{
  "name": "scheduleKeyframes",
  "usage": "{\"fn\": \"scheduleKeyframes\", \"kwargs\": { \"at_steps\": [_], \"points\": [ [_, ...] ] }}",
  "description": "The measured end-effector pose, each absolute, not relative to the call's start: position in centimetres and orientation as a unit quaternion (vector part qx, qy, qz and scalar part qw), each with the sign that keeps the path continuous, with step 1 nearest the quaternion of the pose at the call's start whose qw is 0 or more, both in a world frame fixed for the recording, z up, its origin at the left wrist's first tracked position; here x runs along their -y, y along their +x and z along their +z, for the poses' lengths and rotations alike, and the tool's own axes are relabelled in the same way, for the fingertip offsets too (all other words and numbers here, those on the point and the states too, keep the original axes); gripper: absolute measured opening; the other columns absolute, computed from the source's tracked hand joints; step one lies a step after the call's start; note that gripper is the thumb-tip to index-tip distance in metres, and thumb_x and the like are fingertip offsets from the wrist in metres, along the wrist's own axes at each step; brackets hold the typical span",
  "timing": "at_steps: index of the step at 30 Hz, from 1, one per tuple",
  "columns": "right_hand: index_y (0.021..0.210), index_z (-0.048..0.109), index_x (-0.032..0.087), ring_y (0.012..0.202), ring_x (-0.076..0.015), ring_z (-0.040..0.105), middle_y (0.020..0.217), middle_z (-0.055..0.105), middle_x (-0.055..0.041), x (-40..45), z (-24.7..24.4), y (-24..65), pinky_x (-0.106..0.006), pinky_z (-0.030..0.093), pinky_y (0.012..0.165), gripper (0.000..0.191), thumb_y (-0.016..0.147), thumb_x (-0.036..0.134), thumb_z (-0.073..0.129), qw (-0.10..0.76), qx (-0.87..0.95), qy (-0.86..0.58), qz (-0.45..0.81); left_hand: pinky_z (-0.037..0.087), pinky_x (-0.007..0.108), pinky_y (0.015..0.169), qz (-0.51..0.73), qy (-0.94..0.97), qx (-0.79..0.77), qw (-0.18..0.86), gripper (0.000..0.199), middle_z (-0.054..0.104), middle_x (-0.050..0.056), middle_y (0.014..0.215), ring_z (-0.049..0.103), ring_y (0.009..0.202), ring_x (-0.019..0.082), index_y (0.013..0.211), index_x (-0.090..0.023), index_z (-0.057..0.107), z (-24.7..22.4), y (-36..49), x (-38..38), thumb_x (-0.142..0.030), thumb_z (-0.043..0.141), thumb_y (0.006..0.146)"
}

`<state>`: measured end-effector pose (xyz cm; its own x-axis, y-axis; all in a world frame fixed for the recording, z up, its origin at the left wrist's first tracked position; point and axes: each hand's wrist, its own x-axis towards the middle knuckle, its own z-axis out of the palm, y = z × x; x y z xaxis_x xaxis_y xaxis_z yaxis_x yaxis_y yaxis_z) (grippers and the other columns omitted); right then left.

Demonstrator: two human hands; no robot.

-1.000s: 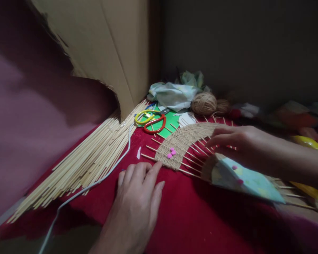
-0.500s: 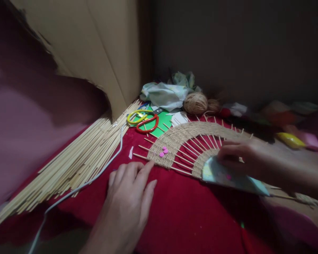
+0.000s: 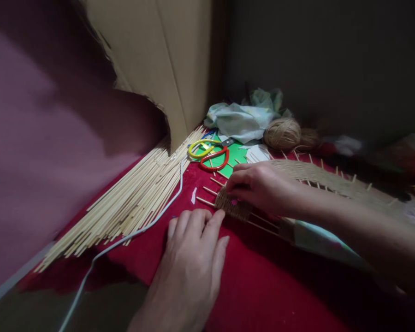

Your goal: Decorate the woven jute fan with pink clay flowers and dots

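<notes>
A half-round woven fan (image 3: 224, 203) of straw-coloured cord on thin sticks lies on the red cloth (image 3: 263, 286). My left hand (image 3: 193, 253) rests palm down on the cloth, fingers stretched out, with a fingertip at the fan's lower left edge. Over the left end of the woven band is my right hand (image 3: 257, 184), its fingers bent down and together. Whatever they may pinch is hidden. A bit of a pink dot (image 3: 234, 202) shows beneath the right fingers. My right forearm covers much of the fan's middle and part of its pale blue-green cloth-covered base (image 3: 325, 237).
Scissors (image 3: 216, 159) with yellow and red handles lie on green paper (image 3: 238, 154) behind the fan. Many thin sticks (image 3: 134, 203) are spread at left, with a white cord (image 3: 155, 214) alongside. Cardboard (image 3: 180, 60) rises behind. A twine ball (image 3: 282, 133) sits near crumpled fabric (image 3: 245, 121).
My right hand has moved left from the fan's cloth-covered base to the pink dots on the woven band. The view has swung left; my left hand stays at the fan's edge.
</notes>
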<state>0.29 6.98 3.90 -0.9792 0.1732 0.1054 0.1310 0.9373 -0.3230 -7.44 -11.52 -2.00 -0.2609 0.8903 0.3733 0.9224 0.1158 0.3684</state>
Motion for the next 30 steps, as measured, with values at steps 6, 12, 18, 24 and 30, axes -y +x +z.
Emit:
{"fn": "scheduleKeyframes", "kwargs": {
  "at_steps": [6,12,18,24,30],
  "points": [
    [0.086,0.074,0.014,0.068,-0.0117,0.059,0.081,0.066,-0.005,-7.3,3.5,0.4,-0.022,0.044,0.065,0.016,0.082,0.009,0.06,0.041,0.985,-0.075,0.15,0.04,0.044,0.077,-0.265,-0.61,0.746,0.013,0.034,0.056,0.01,0.1,0.048,0.088,0.024,0.125,-0.016,0.05,-1.8,-7.4,11.6,-0.017,0.041,0.092],
    [0.087,0.074,0.016,0.069,-0.0123,0.059,0.082,0.066,-0.0043,-7.3,3.4,0.3,-0.023,0.044,0.066,0.016,0.082,0.01,0.06,0.038,0.987,-0.076,0.134,0.04,0.044,0.077,-0.265,-0.613,0.744,0.014,0.034,0.056,0.01,0.101,0.048,0.088,0.024,0.125,-0.015,0.05,-1.6,-7.4,11.5,-0.016,0.041,0.092],
    [0.078,0.073,0.015,0.067,-0.013,0.056,0.08,0.063,-0.0059,-7.2,2.9,0.4,-0.025,0.041,0.064,0.018,0.083,0.011,0.056,0.037,0.992,-0.056,0.11,0.04,0.044,0.079,-0.269,-0.609,0.746,0.012,0.033,0.056,0.01,0.101,0.048,0.089,0.024,0.124,-0.016,0.051,-1.7,-7.4,11.6,-0.018,0.041,0.092],
    [0.084,0.073,0.015,0.066,-0.0123,0.052,0.082,0.058,-0.0067,-6.5,2.9,1.2,-0.024,0.038,0.061,0.022,0.083,0.011,0.052,0.028,0.996,-0.042,0.072,0.04,0.044,0.079,-0.266,-0.607,0.749,0.015,0.034,0.056,0.01,0.102,0.048,0.089,0.024,0.125,-0.017,0.051,-1.7,-7.5,11.6,-0.019,0.041,0.092],
    [0.095,0.073,0.017,0.064,-0.014,0.046,0.079,0.054,-0.0068,-6.7,2.7,1.6,-0.026,0.034,0.056,0.023,0.087,0.02,0.052,0.038,0.999,-0.023,0.011,0.04,0.044,0.079,-0.267,-0.609,0.747,0.011,0.035,0.056,0.01,0.101,0.048,0.089,0.024,0.126,-0.016,0.05,-1.7,-7.5,11.5,-0.018,0.041,0.092]
  ]
}}
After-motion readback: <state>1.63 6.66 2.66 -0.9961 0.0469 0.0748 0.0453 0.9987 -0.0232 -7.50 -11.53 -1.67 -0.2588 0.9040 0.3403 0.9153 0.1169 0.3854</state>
